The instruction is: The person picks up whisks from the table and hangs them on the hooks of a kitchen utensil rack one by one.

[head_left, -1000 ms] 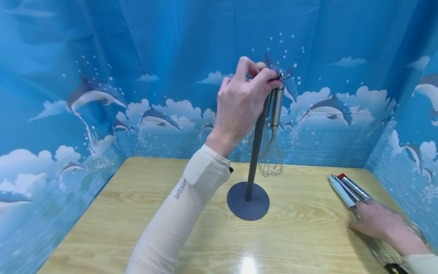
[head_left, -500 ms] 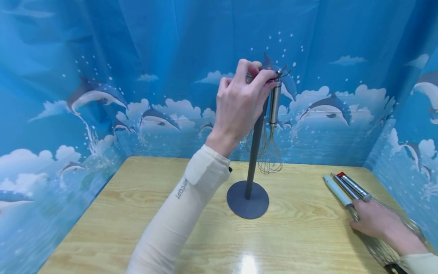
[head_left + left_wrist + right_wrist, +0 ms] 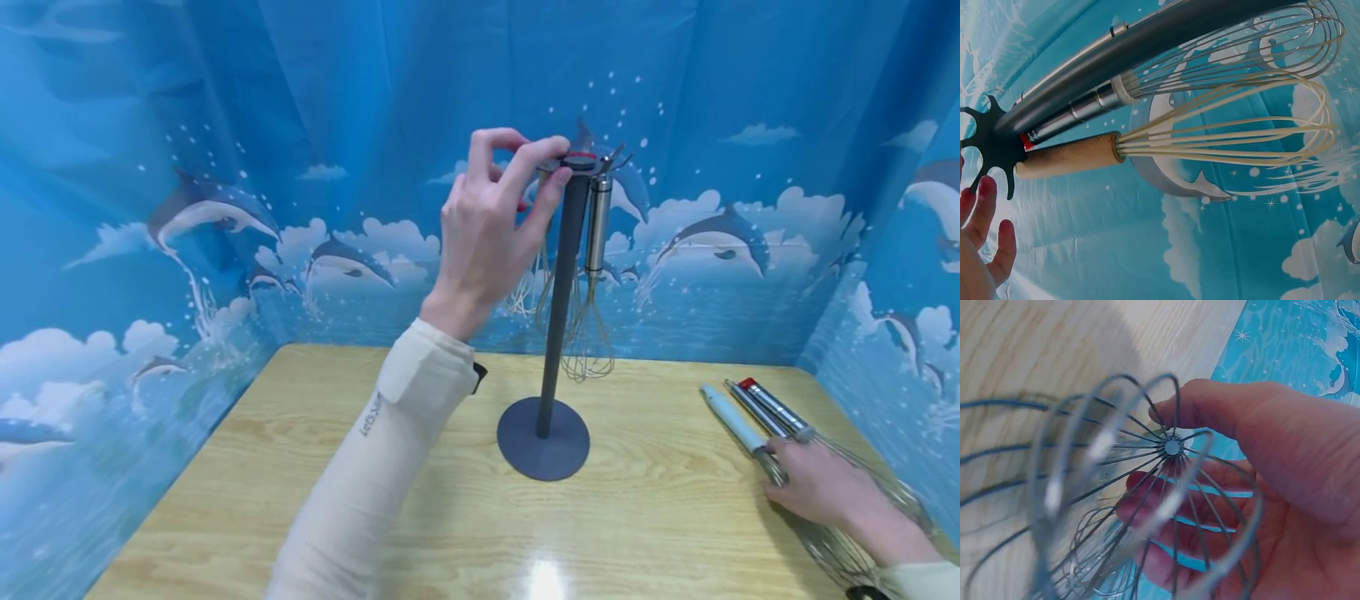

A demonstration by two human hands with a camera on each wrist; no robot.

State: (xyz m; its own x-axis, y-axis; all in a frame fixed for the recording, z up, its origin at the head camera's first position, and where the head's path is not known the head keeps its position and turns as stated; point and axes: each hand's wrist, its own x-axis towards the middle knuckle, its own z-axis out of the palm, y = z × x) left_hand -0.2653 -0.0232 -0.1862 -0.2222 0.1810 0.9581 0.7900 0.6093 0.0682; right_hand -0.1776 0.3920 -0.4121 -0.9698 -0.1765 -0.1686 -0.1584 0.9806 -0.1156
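My left hand (image 3: 480, 217) is at the top of a dark grey utensil stand (image 3: 558, 333), thumb and index finger pinching the edge of its hooked top. Several whisks hang there. A steel-handled whisk (image 3: 597, 233) is on the right side. In the left wrist view, a wooden-handled whisk (image 3: 1072, 156) hangs beside another steel whisk (image 3: 1094, 103). At the right of the table, my right hand (image 3: 821, 483) holds a whisk with a light blue handle (image 3: 731, 417) near where its wires begin. The right wrist view shows thumb and fingers around those wires (image 3: 1172, 500).
Steel-handled whisks (image 3: 780, 408), one with a red end, lie just right of the blue-handled one. The stand's round base (image 3: 543, 458) rests on the wooden table (image 3: 337, 467). A blue dolphin-print curtain (image 3: 412, 83) surrounds the table's back and sides.
My left hand has shifted left from the stand's right-hand hooks to the near edge of its top. The blue handle has swung left, away from the steel handles, with my right hand nearly in place.
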